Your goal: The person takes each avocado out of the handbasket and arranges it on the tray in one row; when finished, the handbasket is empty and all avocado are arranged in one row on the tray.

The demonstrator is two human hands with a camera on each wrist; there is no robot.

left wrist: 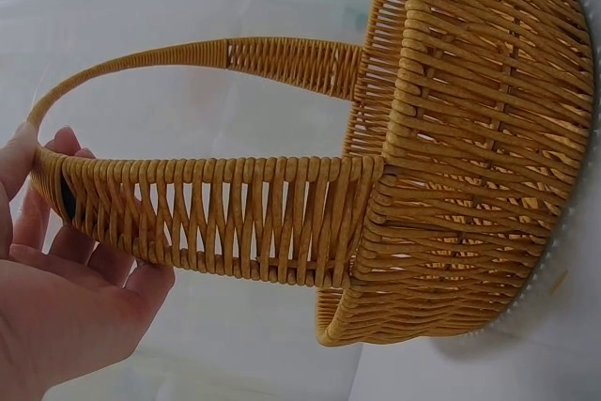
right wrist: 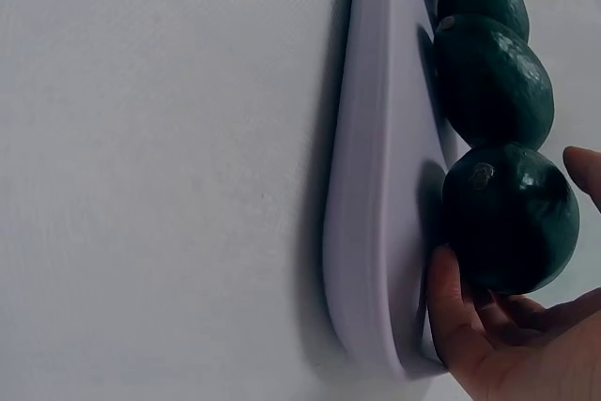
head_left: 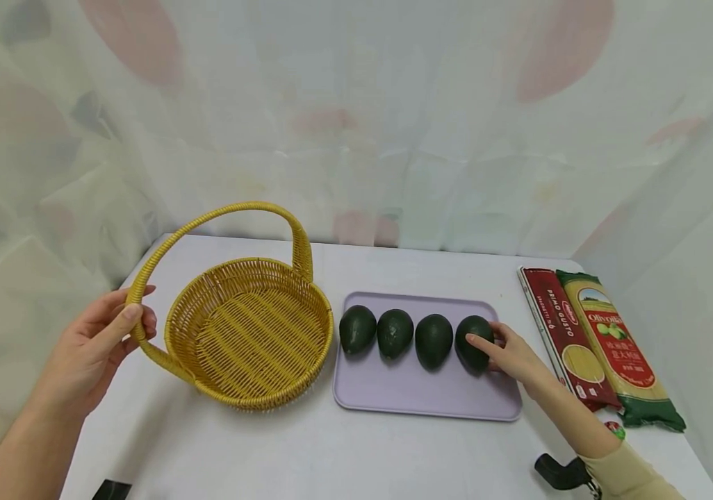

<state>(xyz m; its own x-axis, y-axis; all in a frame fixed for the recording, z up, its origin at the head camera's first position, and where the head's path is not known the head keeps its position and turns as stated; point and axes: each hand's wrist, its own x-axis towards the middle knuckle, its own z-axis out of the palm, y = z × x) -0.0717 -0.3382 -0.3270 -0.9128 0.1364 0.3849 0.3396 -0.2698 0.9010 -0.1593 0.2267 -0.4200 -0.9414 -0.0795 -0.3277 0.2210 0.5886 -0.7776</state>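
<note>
On the left, my left hand [head_left: 96, 340] grips the side of the tall arched handle of a yellow woven basket [head_left: 184, 309]. The left wrist view has the thumb and fingers of that hand [left wrist: 80, 298] around the handle [left wrist: 235, 213]. Inside, the basket is bare down to its woven bottom. Several dark green avocados lie in a row on a pale purple tray [head_left: 425, 399]. My right hand [head_left: 513, 354] has its fingers curled about the rightmost avocado [head_left: 472, 357], which sits on the tray. In the right wrist view, fingertips touch this avocado [right wrist: 512, 223] at its side.
To the tray's right lie a red spaghetti pack [head_left: 572, 333] and a green and red pasta bag [head_left: 619, 340], side by side. A black curved object [head_left: 559, 473] is near the right forearm. Patterned curtain [head_left: 356, 125] surrounds the white table [head_left: 256, 451].
</note>
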